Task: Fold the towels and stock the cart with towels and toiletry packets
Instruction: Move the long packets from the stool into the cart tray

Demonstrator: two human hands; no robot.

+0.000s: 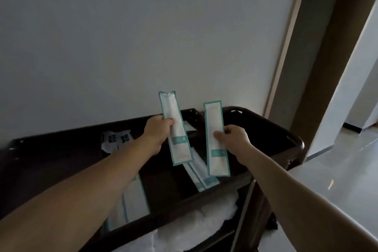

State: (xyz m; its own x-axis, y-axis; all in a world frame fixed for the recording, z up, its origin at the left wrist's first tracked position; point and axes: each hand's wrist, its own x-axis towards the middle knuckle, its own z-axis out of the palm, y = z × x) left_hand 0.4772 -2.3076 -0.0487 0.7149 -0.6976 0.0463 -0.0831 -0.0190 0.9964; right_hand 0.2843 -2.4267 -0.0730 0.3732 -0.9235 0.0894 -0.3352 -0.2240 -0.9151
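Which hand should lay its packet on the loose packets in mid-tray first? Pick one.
Right, likely. The right hand holds the right packet with its lower end over the loose packets; the left hand holds the left packet beside them.

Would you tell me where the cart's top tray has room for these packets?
Bare tray lies left of the barcode sachets, and a dark strip runs between the left stack and the middle pile beneath the held packets, where it is crowded.

Hotel corridor: dark housekeeping cart (266, 120) stocked with toiletry packets (204, 180), white towels (206, 217); polished floor (331, 170).
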